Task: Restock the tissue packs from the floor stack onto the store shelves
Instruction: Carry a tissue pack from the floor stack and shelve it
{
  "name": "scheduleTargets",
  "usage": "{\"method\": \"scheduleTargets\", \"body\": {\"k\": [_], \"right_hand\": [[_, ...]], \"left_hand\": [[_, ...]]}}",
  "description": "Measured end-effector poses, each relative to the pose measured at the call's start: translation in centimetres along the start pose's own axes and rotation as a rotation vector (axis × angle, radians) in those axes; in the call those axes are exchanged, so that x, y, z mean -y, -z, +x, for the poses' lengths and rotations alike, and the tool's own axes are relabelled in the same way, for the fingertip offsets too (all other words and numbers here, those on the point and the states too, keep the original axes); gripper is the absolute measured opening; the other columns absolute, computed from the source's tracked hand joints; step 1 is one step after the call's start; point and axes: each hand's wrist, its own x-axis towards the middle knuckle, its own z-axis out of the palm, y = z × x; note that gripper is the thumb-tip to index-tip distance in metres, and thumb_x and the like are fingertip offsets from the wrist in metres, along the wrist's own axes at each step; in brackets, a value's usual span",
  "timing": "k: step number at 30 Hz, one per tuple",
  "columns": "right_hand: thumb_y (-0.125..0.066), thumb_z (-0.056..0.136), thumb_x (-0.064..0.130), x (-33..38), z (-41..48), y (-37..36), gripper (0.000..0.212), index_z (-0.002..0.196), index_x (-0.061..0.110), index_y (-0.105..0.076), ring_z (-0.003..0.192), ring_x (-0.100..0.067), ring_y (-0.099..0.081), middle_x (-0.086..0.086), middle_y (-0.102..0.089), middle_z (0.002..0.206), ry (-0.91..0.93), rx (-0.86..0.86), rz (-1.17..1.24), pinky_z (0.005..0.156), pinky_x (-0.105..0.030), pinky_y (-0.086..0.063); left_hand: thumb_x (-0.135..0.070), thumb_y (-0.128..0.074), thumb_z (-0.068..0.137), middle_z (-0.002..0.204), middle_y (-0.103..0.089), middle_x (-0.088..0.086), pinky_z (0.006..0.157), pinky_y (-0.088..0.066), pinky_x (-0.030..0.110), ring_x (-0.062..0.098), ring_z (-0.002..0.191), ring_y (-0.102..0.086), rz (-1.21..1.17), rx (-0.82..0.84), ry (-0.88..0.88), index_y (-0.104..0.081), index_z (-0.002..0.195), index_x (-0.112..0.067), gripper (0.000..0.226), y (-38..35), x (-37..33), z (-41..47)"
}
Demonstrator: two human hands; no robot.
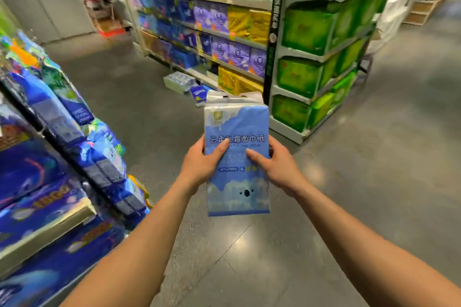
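Observation:
I hold a blue and white tissue pack [237, 127] upright in front of me, above the grey floor. My left hand [202, 162] grips its left edge with the thumb on the front. My right hand [273, 164] grips its right edge the same way. Farther along the aisle, a white multi-pack [178, 81] and a small blue pack [198, 94] lie on the floor at the foot of the far shelves [247, 41].
A shelf unit [45, 229] full of blue packs stands close on my left. Ahead, shelves carry blue, purple and yellow packs. A rack [311, 57] of green packs stands to the right of them. Grey floor [374, 182] stretches to the right.

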Motion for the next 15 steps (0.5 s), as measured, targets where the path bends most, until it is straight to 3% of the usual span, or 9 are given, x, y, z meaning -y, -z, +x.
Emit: {"method": "scheduleTargets", "body": {"k": [3, 8, 15], "right_hand": [[-0.073, 0.087, 0.040, 0.2, 7.8, -0.1, 0.038, 0.123, 0.036, -0.062, 0.101, -0.004, -0.070, 0.018, -0.072, 0.114, 0.031, 0.032, -0.032, 0.093, -0.045, -0.057], [-0.074, 0.088, 0.037, 0.1, 22.0, -1.1, 0.036, 0.122, 0.035, -0.064, 0.101, -0.002, -0.070, 0.017, -0.073, 0.113, 0.102, 0.046, -0.063, 0.092, -0.043, -0.058], [-0.073, 0.089, 0.038, 1.9, 43.8, -1.0, 0.040, 0.127, 0.033, -0.062, 0.106, -0.002, -0.067, 0.017, -0.071, 0.118, 0.171, -0.018, -0.073, 0.095, -0.044, -0.056]], "left_hand": [[-0.060, -0.074, 0.078, 0.106, -0.074, -0.015, 0.087, -0.059, 0.043, 0.008, 0.094, -0.072, -0.016, -0.075, 0.016, -0.069, 0.112, -0.034, 0.043, 0.4, -0.5, 6.5], [-0.063, -0.073, 0.077, 0.097, -0.074, -0.013, 0.083, -0.059, 0.044, 0.010, 0.090, -0.072, 0.020, -0.231, -0.011, -0.069, 0.098, -0.032, 0.038, 1.4, -0.2, 19.8], [-0.059, -0.069, 0.081, 0.089, -0.066, -0.022, 0.069, -0.051, 0.026, 0.005, 0.087, -0.066, 0.121, -0.214, -0.098, -0.063, 0.092, -0.034, 0.027, 3.4, -4.4, 42.2]]}}
